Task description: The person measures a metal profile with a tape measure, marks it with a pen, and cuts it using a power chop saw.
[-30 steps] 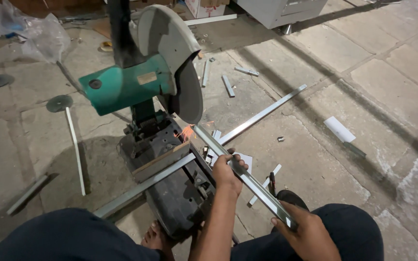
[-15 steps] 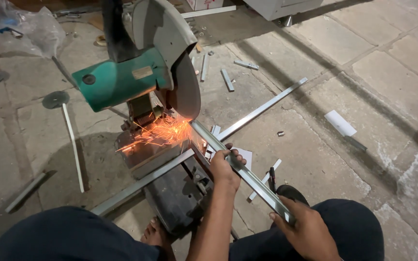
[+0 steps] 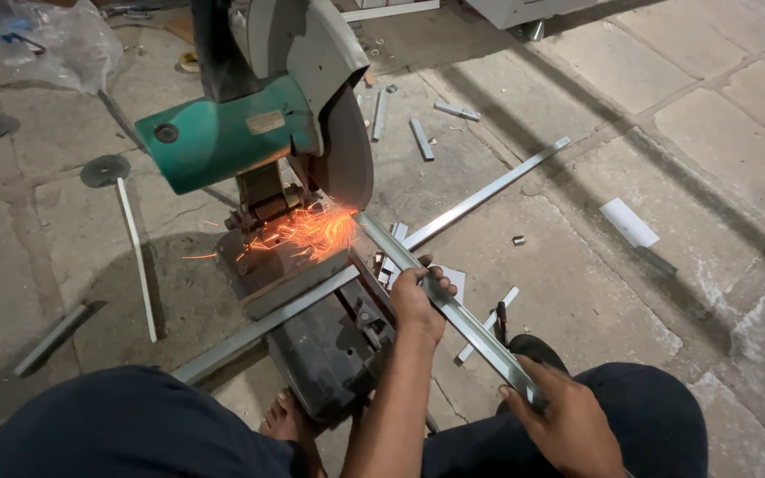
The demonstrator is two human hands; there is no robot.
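Observation:
My left hand [image 3: 418, 301] grips a long grey metal bar [image 3: 480, 332] near its middle. My right hand [image 3: 568, 425] holds the bar's near end by my knee. The bar's far end lies under the disc of a green chop saw [image 3: 241, 133], which is lowered onto it. Orange sparks [image 3: 312, 230] spray left from the cut. The saw's dark base [image 3: 329, 345] sits on the floor between my legs, and a bare foot [image 3: 289, 420] rests beside it.
A second long metal bar [image 3: 480, 195] runs across the floor under the saw. Short cut-off pieces [image 3: 420, 137] lie behind and beside the saw. Spare cutting discs [image 3: 104, 170] and a plastic bag [image 3: 42, 40] lie at the left, a white scrap [image 3: 628, 221] at the right.
The saw head has come down onto the bar and sparks now fly. Both hands have kept their hold on the bar.

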